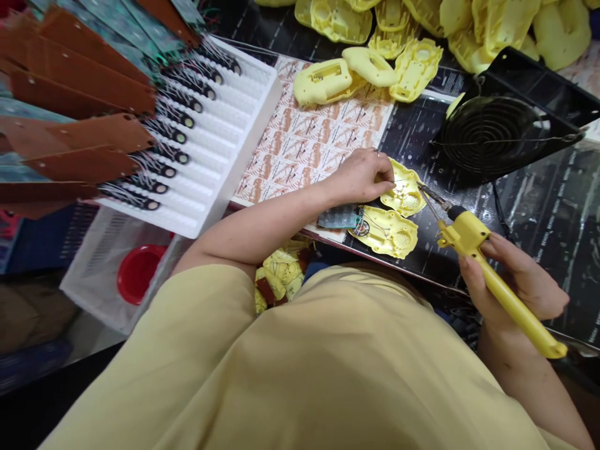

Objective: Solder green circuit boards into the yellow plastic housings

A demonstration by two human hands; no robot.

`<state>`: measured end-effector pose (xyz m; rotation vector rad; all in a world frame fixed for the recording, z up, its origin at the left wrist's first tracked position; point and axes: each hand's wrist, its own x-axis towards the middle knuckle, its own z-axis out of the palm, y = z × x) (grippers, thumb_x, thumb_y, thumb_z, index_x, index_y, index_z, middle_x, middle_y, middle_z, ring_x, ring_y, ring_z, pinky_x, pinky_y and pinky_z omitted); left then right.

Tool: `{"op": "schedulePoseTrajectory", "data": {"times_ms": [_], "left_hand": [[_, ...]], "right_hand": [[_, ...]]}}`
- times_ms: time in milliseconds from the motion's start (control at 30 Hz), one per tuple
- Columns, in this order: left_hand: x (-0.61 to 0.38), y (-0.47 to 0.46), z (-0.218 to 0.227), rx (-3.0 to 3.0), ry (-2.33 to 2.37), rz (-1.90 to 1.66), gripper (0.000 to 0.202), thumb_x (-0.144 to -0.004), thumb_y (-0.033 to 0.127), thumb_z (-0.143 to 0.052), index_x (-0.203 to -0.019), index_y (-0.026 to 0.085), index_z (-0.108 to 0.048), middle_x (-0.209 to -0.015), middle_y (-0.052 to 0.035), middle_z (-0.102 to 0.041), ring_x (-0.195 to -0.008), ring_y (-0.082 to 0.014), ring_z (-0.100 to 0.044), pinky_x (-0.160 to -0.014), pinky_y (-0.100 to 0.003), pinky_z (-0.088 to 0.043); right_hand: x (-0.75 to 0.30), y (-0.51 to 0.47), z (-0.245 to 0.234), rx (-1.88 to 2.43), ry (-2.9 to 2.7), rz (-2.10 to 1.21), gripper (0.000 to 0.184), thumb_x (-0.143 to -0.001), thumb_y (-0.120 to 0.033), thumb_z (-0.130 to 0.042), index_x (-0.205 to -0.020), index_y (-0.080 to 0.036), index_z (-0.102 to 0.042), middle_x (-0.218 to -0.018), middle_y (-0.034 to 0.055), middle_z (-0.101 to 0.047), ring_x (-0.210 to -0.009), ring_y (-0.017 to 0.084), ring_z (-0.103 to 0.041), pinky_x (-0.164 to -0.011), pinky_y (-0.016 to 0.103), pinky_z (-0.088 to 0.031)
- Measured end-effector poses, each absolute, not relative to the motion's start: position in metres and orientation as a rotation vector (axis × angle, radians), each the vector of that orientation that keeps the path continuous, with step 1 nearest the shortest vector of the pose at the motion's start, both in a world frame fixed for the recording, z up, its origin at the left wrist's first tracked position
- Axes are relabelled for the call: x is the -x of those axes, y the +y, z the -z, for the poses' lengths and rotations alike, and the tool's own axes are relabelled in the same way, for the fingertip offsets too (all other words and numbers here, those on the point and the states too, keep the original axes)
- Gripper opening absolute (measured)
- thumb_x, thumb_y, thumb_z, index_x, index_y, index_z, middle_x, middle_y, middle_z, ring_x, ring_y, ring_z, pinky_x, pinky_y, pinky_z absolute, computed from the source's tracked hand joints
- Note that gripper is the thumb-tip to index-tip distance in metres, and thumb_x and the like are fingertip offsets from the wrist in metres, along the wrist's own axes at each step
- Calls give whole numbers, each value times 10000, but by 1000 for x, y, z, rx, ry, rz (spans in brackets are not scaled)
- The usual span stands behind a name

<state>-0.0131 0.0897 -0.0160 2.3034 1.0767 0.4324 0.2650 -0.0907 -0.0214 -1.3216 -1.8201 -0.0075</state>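
My right hand (513, 281) is closed round the yellow handle of a soldering iron (487, 262). Its metal tip reaches left to a yellow plastic shell half (405, 197) on the dark bench mat. My left hand (363, 175) rests on that shell's left edge with fingers pinched together, pressing or holding something small I cannot make out. A second yellow shell half (387, 232) lies just below, wired to a small green circuit board (338, 217).
A white foam tray (225, 134) with wired black parts and brown boards sits at left. A printed label sheet (304, 137) lies in the middle, a pile of yellow shells (422, 37) at the back, a black fan (492, 134) at right. A red bowl (138, 272) sits lower left.
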Motion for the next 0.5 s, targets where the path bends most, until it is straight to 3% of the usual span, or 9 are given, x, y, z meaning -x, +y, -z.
{"op": "schedulePoseTrajectory", "data": {"times_ms": [100, 200, 267, 400, 500], "left_hand": [[15, 89, 17, -2331, 1073, -427, 114, -905, 242, -684, -901, 209, -793, -1000, -39, -811, -1014, -236, -737, -1091, -468, -529], [17, 87, 15, -2328, 1086, -439, 158, -961, 279, -664, -947, 217, -808, -1033, -42, -820, -1055, -234, -741, -1110, -462, -515], [16, 85, 14, -2294, 1113, -455, 182, -982, 283, -646, -979, 219, -816, -1023, -41, -822, -1045, -228, -748, -1102, -450, -516], [10, 85, 12, -2225, 1168, -474, 165, -940, 249, -665, -1013, 214, -808, -924, -16, -803, -978, -216, -750, -1100, -451, -509], [6, 85, 11, -2256, 1193, -444, 135, -899, 231, -671, -954, 215, -794, -909, -17, -791, -1039, -245, -731, -1125, -492, -479]], "right_hand": [[-256, -86, 11, 1188, -1821, 94, 273, -867, -199, -894, -1090, -263, -750, -864, -9, -798, -662, 207, -764, -571, 300, -633], [-251, -83, 7, 1168, -1814, 79, 214, -865, -204, -899, -984, -263, -730, -801, -22, -779, -633, 201, -754, -551, 290, -623], [-252, -83, 9, 1240, -1766, 88, 248, -886, -244, -889, -1090, -280, -752, -864, -13, -801, -669, 215, -772, -557, 300, -628], [-257, -86, 18, 1355, -1772, 104, 603, -920, -287, -866, -1482, -310, -645, -1019, 12, -831, -734, 238, -803, -598, 317, -653], [-258, -84, 21, 1303, -1820, 98, 555, -912, -249, -868, -1429, -319, -680, -1009, 7, -831, -772, 237, -808, -661, 325, -677]]}}
